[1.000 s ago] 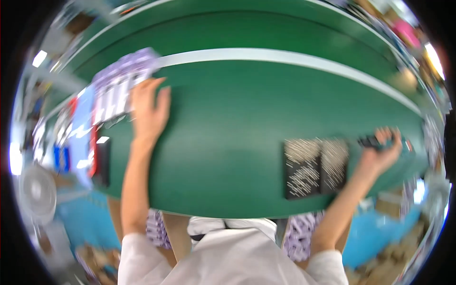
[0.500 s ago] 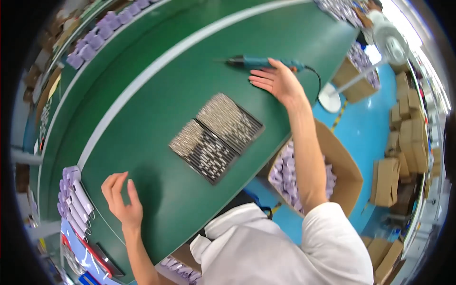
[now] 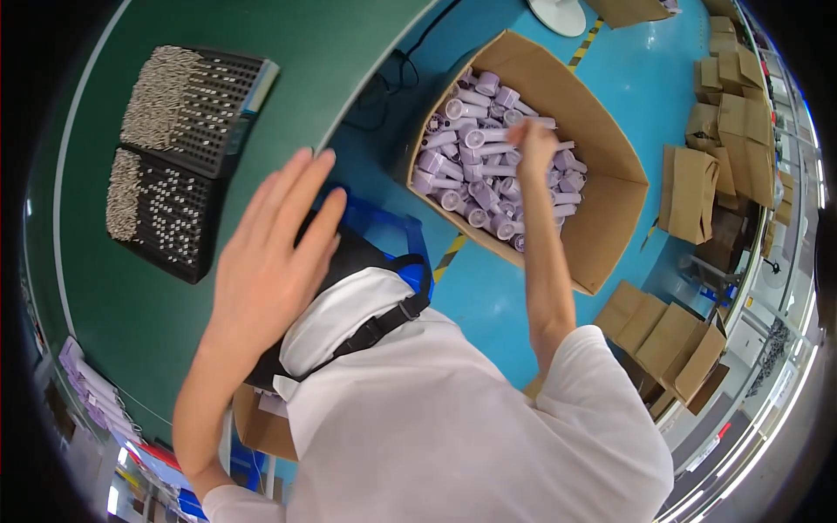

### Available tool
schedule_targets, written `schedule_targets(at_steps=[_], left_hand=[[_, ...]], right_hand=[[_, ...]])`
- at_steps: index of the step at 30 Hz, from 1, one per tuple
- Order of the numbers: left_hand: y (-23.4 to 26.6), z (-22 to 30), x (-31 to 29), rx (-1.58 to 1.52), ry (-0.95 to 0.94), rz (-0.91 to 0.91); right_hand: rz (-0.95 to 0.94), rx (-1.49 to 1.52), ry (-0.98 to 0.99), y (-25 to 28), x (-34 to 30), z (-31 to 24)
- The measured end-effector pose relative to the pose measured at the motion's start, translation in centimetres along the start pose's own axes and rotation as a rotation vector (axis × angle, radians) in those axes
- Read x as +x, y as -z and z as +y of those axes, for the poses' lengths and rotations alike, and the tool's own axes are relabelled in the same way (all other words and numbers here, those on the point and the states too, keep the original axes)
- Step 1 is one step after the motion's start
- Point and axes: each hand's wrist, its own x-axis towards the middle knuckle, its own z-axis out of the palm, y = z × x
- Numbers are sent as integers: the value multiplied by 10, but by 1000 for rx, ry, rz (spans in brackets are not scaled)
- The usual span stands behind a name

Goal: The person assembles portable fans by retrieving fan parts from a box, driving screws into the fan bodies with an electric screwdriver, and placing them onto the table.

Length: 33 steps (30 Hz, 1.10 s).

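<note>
My right hand point(image 3: 534, 146) reaches down into a cardboard box point(image 3: 602, 205) on my right, full of lilac handheld fans point(image 3: 481, 193) with round heads and white-lilac handles. Its fingers are curled together by the end of one fan's handle; whether they grip it is hidden. Above the near edge of the green table point(image 3: 323, 52), my left hand point(image 3: 277, 244) is open, fingers stretched out and holding nothing. Beyond it, two black slotted trays point(image 3: 202, 235) with many small silver metal pieces point(image 3: 161, 96) lie side by side on the table.
Several lilac fans point(image 3: 98, 392) lie in a row at the table's left end. A blue stool-like frame point(image 3: 384, 218) and black cables point(image 3: 401, 65) are beside the table. Cardboard boxes point(image 3: 693, 196) stand along the right, past yellow-black floor tape point(image 3: 584, 48).
The view has swung to the right. My right hand has gone from beside the electric screwdriver on the table into the box of fans, its fingers now curled. My left hand has come to the table's edge.
</note>
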Motion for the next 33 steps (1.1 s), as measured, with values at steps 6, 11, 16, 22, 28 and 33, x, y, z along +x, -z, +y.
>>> schedule_targets(at_steps=[6, 11, 16, 22, 28, 33], left_hand=[[-10, 3, 7, 182, 112, -67], [-11, 3, 9, 284, 124, -95], [-11, 3, 3, 233, 162, -76], [-23, 2, -5, 304, 198, 105], [-36, 3, -4, 362, 209, 168], [-36, 7, -6, 310, 248, 197]], right_hand=[[-257, -346, -669, -1, -75, 223], [-471, -1044, 29, -13, -81, 294], [-765, -1346, 117, -36, -74, 261], [-1005, -1548, 372, -43, -57, 271], [-1244, -1870, 226, -53, -52, 283], [-1252, -1529, 502, -26, -41, 277]])
